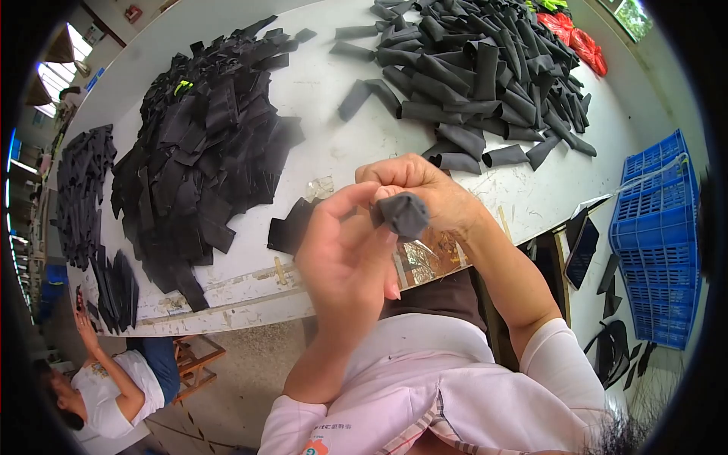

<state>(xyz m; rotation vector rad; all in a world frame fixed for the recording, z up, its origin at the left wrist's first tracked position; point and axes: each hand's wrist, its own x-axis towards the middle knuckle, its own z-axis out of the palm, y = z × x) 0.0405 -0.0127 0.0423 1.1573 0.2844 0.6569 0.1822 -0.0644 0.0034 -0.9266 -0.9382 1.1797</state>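
Note:
Close to my body, just above the table's front edge, both hands are together on a dark grey fabric tube (406, 215). One gathered end of the tube faces up towards me. My left hand (337, 254) has its thumb and forefinger pinched on the near side of the tube. On the far side, the curled fingers of my right hand (444, 199) are closed round it; part of the tube is hidden inside this grip. Beside my left wrist lies a flat black fabric piece (287, 230) on the white table (326, 144).
A large heap of flat black pieces (205, 144) covers the table's left. Rolled grey tubes (470, 76) pile up at the far right, near a red plastic bag (580, 45). Blue crates (656, 243) and a phone (582, 254) are at right. A co-worker (114, 387) sits at lower left.

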